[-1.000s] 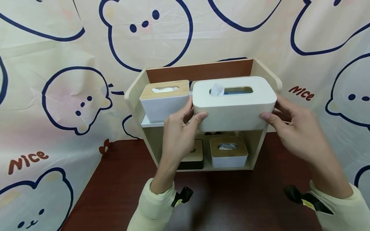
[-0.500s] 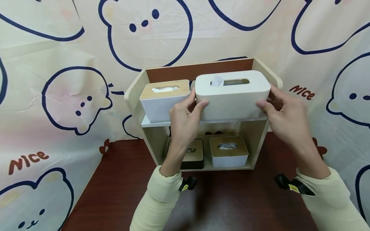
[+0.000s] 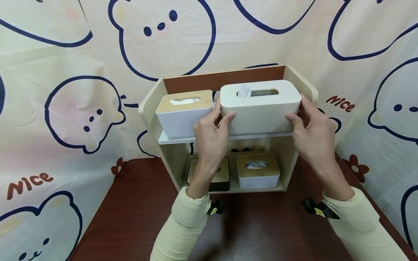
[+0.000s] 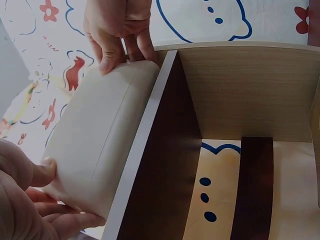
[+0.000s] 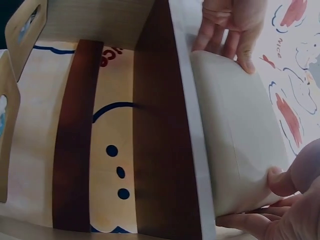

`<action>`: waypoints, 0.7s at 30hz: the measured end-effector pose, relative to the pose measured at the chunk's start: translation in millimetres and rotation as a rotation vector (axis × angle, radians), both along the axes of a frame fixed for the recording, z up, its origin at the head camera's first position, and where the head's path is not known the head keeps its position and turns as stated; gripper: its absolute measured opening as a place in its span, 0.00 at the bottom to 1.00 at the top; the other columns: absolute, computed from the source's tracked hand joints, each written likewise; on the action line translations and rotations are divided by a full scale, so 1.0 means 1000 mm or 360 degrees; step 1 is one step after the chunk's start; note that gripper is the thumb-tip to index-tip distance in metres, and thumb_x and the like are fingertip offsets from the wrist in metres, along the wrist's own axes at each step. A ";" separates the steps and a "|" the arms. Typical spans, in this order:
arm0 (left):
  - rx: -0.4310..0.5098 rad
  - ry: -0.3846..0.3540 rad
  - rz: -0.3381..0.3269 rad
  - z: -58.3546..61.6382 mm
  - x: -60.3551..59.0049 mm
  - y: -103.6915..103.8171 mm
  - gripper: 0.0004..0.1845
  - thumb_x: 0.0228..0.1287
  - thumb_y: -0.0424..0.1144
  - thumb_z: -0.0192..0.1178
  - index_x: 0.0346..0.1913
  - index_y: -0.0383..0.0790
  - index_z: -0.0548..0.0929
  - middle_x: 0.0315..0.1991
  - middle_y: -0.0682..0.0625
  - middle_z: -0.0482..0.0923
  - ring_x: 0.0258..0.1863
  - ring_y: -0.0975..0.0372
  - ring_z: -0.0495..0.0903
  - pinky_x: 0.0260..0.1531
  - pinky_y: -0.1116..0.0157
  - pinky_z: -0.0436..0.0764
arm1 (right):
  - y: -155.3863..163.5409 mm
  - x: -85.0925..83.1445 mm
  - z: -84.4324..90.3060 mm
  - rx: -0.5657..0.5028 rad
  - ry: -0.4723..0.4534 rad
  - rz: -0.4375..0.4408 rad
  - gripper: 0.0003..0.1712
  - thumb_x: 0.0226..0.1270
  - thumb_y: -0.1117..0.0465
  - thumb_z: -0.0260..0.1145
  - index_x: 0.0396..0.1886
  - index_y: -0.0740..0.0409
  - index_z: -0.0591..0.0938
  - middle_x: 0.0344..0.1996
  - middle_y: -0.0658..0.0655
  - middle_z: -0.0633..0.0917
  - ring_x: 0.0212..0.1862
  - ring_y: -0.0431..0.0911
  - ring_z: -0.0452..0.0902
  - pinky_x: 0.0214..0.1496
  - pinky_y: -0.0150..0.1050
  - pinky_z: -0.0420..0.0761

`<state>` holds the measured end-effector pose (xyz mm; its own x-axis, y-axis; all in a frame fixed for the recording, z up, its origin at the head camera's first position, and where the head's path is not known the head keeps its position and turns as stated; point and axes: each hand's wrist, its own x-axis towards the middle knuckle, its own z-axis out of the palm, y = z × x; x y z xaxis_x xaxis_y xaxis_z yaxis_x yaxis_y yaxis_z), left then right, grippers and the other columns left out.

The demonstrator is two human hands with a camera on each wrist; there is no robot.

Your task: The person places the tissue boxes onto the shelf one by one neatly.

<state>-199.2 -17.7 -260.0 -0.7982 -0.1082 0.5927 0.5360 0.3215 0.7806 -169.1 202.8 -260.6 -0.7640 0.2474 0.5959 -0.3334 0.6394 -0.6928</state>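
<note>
A cream backdrop cloth [image 3: 65, 108] printed with navy-outlined bear faces hangs behind a dark red-brown bench [image 3: 137, 217], the word "Nice" legible in red lettering at its lower left and again to the right of the shelf unit; no brand or label can be read on any box. On the bench stands a pale wooden two-tier shelf unit [image 3: 148, 108]. Its upper shelf carries a large white tissue box [image 3: 259, 114], set at the right end just beside a wood-lidded white tissue box [image 3: 183, 116]. The left hand [image 3: 210, 136] and right hand [image 3: 315, 136] clasp the large box by its two ends, thumbs on the front face and fingers [image 4: 112, 50] curled round the corners, as both wrist views confirm. The box appears to overhang the shelf's front edge, so letting go early could tip it forward onto the bench. Pushing it in askew could jam it against the right side panel or nudge its neighbour leftward. Below sit a wood-lidded black tissue box [image 3: 222, 175], partly hidden by the left wrist, and a smaller wood-lidded white box [image 3: 258, 175].
</note>
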 end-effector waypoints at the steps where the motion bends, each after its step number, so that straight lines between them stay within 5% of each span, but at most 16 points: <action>1: -0.0007 -0.0001 0.0007 0.000 0.000 0.001 0.33 0.73 0.41 0.69 0.75 0.31 0.73 0.72 0.37 0.75 0.69 0.58 0.79 0.62 0.65 0.82 | -0.001 0.000 -0.001 -0.0001 -0.0003 -0.0004 0.36 0.77 0.59 0.69 0.82 0.50 0.72 0.70 0.65 0.81 0.67 0.62 0.83 0.62 0.59 0.81; 11: -0.0151 -0.0030 0.0081 -0.002 0.001 0.006 0.33 0.77 0.40 0.65 0.78 0.31 0.70 0.74 0.37 0.72 0.69 0.52 0.79 0.64 0.58 0.83 | -0.004 -0.004 -0.005 -0.0018 -0.0035 0.0033 0.39 0.79 0.60 0.66 0.85 0.55 0.65 0.73 0.67 0.78 0.72 0.61 0.77 0.67 0.60 0.78; 21: -0.0215 -0.0135 -0.0032 -0.006 0.017 -0.005 0.38 0.77 0.44 0.68 0.82 0.38 0.67 0.79 0.44 0.70 0.70 0.57 0.80 0.62 0.55 0.87 | 0.006 0.015 -0.011 0.0048 -0.0239 0.0207 0.44 0.84 0.54 0.63 0.90 0.48 0.52 0.85 0.61 0.63 0.82 0.62 0.64 0.73 0.64 0.72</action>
